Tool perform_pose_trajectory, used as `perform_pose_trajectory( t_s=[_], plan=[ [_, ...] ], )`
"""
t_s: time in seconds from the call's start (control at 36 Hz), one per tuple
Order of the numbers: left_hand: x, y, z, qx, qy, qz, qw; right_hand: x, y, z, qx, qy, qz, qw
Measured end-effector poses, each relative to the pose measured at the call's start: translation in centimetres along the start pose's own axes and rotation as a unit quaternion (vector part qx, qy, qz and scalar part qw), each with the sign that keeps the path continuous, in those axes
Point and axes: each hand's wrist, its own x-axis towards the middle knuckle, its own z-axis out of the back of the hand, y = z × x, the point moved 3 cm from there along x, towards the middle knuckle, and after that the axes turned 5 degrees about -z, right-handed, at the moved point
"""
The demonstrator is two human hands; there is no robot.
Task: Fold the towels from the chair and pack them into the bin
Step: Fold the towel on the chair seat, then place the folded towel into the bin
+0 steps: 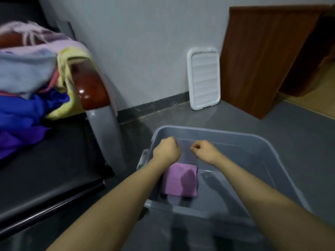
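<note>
Both hands over the grey bin (253, 140) at lower centre of frame: left hand (167, 148) and right hand (203, 149) each curled into a loose fist, nothing visibly held. One folded pink towel (183, 180) lies flat on the bin floor, at its left side beneath the left forearm. Unfolded towels (27, 78) heaped on the chair (45, 169) at upper left; white lid (204, 77) leans against the wall, upper centre.

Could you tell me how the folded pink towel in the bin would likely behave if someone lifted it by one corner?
The pink towel looks like thin soft cloth, so it would probably droop and unfold. It seems light. Lying flat on the smooth floor of the bin, it would likely slide if pushed.
</note>
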Motion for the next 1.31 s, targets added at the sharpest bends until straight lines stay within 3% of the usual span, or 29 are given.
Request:
perform_pose_trajectory(
  t_s=[0.33,0.67,1.0,1.08,1.22,1.31],
  plan=[
    [-9.7,0.0,15.8,-0.043,-0.171,-0.056,0.983,-10.7,14.6,3.9,0.015,-0.105,0.14,0.985],
    [-16.8,11.4,27.5,-0.046,-0.265,0.058,0.961,-14.3,30.5,-3.3,0.015,-0.074,0.283,0.956],
    [-17.7,24.9,30.9,0.081,-0.242,0.157,0.954,-10.5,39.9,-15.7,0.017,0.026,0.337,0.941],
    [-17.6,26.7,30.3,0.155,-0.211,0.13,0.956,-9.1,40.2,-18.1,0.002,0.038,0.313,0.949],
    [-17.3,29.8,28.9,0.221,-0.148,0.12,0.956,-7.0,40.3,-22.2,-0.226,-0.012,0.27,0.936],
    [-17.1,30.6,28.0,0.216,-0.127,0.122,0.96,-6.4,39.9,-23.3,-0.215,-0.021,0.289,0.933]
  ],
)
